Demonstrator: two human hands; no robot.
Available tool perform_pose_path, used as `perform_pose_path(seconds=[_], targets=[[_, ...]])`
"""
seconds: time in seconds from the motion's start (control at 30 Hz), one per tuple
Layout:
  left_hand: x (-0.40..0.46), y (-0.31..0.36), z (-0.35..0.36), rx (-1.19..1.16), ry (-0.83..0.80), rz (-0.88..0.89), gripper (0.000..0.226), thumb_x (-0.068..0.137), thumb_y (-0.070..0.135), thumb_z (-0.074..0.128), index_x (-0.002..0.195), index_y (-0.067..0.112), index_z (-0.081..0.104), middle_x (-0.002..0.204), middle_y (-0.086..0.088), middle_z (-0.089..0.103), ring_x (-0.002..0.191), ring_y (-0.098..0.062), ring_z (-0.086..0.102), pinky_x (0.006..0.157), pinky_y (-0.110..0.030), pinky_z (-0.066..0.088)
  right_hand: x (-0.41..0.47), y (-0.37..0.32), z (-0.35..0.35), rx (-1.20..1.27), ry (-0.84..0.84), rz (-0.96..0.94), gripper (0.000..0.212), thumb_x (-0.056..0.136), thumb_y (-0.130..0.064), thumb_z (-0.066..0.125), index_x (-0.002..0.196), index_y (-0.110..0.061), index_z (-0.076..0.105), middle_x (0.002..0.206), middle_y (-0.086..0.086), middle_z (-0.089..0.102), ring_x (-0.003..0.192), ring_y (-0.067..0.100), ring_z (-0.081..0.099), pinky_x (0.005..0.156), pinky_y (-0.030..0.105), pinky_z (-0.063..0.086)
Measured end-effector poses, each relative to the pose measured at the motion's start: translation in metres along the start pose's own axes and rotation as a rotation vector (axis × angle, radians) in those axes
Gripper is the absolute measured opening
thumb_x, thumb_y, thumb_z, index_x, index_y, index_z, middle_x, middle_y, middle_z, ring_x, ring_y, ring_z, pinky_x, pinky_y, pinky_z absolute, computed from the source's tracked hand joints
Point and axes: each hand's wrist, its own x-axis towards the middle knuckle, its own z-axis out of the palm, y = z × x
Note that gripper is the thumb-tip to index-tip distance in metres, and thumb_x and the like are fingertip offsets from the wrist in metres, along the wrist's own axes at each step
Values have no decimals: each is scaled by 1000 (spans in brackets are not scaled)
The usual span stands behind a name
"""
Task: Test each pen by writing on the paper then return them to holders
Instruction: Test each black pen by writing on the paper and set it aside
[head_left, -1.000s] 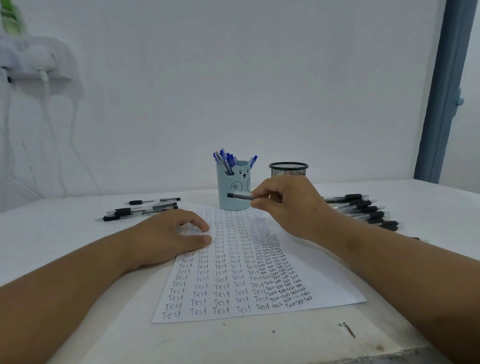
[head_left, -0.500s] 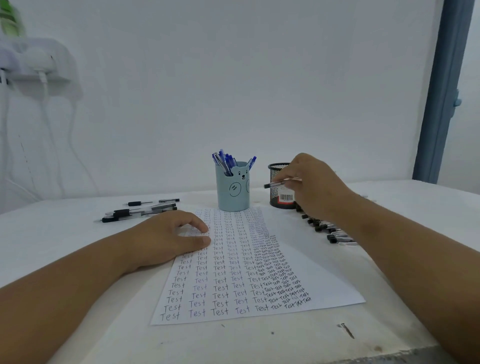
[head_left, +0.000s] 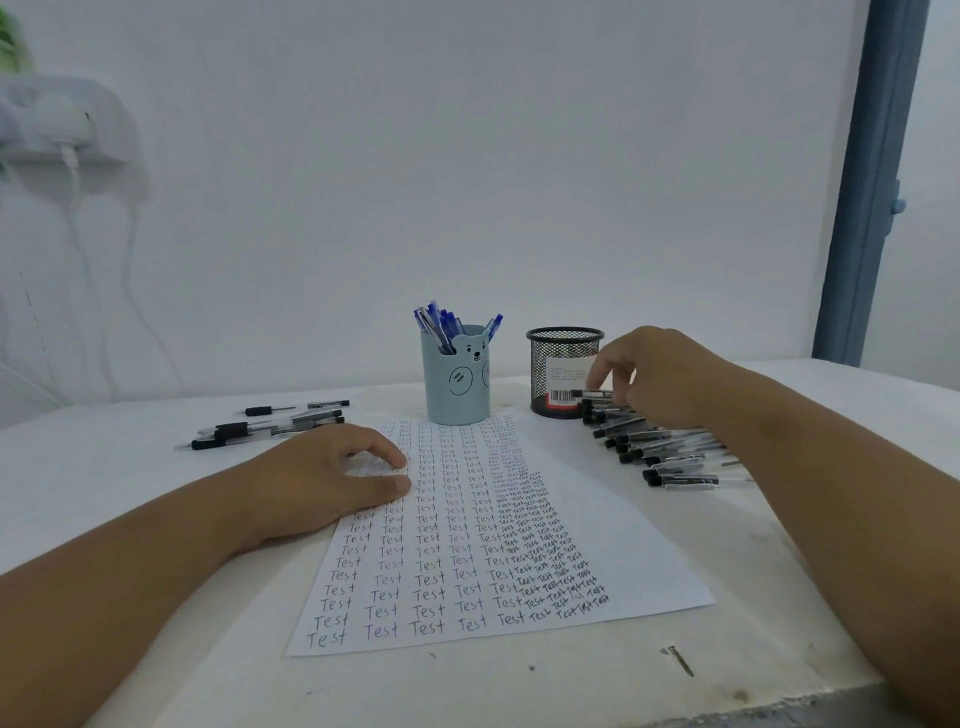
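- Your right hand is at the far end of the row of black-capped clear pens, just beside the black wire-mesh holder. Its fingers are curled down onto the topmost black-capped pen; you cannot tell whether they pinch it or only touch it.
- Your left hand lies palm down on the left edge of the white paper sheet, holding nothing. Its fingers are loosely bent, with the thumb and fingertips resting on the page.
- Count one sheet. It lies flat at table centre, between your forearms, covered in handwritten columns of the word "Test".
- Count two holders, both upright at the far edge of the sheet. The pale blue bear-face cup touches that edge and holds a bunch of blue pens; their number cannot be read.
- The mesh holder stands to the right of the cup and carries a white barcode label. No pen shows above its rim.
- The right-hand row holds roughly ten pens, lying side by side; your right forearm covers their far ends, so an exact count is not possible.
- A second group of about five black-grip pens lies on the white table, left of the sheet and beyond your left hand.
- One dark screw lies near the front table edge.
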Motion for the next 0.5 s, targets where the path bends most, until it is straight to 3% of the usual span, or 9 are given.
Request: perform_pose_path(seconds=[0.17,0.3,0.5], targets=[[0,-1,0,-12,-3,-3,37,73,66,71,104,48,69,130,26,54,125,-2,46,103,-28,32,3,4,-1,-78,-45,18,38,87,4,58,88,-31,72,92,-5,64,76,13,59,65,25,49],[0,-1,0,-11,-2,3,37,72,67,71,104,48,69,128,27,56,124,-1,48,103,-28,32,4,4,1,-81,-35,65,44,82,7,50,82,-34,66,91,-6,63,88,22,64,79,36,58],[0,0,0,-23,-5,5,42,66,70,70,102,49,69,128,27,55,125,0,47,104,-28,33,1,-3,4,-26,-16,28,36,78,3,52,81,-33,59,98,-8,58,96,23,60,82,36,53]])
